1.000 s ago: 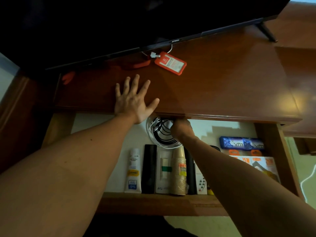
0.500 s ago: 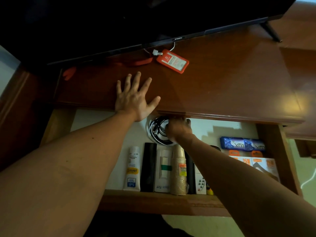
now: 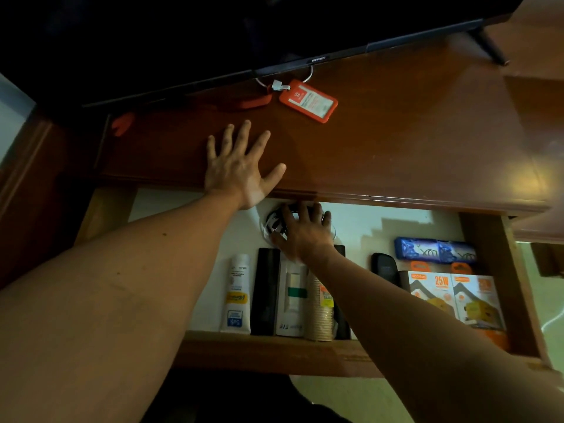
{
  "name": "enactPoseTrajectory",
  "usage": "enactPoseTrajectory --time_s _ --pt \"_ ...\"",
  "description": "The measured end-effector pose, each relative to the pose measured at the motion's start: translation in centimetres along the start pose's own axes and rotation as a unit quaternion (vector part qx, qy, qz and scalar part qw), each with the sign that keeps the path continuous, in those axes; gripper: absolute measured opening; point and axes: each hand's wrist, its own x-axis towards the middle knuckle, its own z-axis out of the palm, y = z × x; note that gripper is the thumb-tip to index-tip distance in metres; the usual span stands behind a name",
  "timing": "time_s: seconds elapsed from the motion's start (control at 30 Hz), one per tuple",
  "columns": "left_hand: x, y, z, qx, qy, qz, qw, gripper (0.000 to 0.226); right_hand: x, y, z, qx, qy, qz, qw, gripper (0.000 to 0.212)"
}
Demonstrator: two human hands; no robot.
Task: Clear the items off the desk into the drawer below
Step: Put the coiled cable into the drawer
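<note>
My left hand [image 3: 238,172] lies flat, fingers spread, on the brown desk [image 3: 412,141] near its front edge. My right hand [image 3: 305,236] reaches into the open drawer [image 3: 274,346] below and rests with fingers apart on a coil of black and white cables [image 3: 271,224] at the drawer's back. The hand covers most of the coil. An orange card holder [image 3: 308,100] with its orange lanyard [image 3: 244,103] lies on the desk by the TV's lower edge, beyond my left hand.
A dark TV [image 3: 213,32] stands along the back of the desk. The drawer holds a white tube [image 3: 236,294], black remote [image 3: 268,294], white box [image 3: 293,297], stacked paper cups [image 3: 322,309], a blue packet [image 3: 435,250] and orange charger boxes [image 3: 451,297].
My right hand went from a closed grip on the cable coil to fingers spread on top of it, with the coil lying further back under the desk edge. My left hand stayed put.
</note>
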Motion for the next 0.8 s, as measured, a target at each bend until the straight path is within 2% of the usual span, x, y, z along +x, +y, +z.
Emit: enactPoseTrajectory --time_s 0.3,0.5,0.8 --pt "0.1 0.0 0.1 0.005 0.0 -0.001 1.0 0.084 -0.3 0.0 0.5 0.002 -0.011 -0.006 1.0 0.08" --pt "0.1 0.0 0.1 0.006 -0.005 -0.001 1.0 0.084 -1.2 -0.1 0.2 0.034 0.026 -0.017 0.999 0.083" --pt "-0.1 0.1 -0.4 -0.022 -0.01 0.007 1.0 0.084 -5.1 -1.0 -0.3 0.086 0.099 0.0 0.991 0.057"
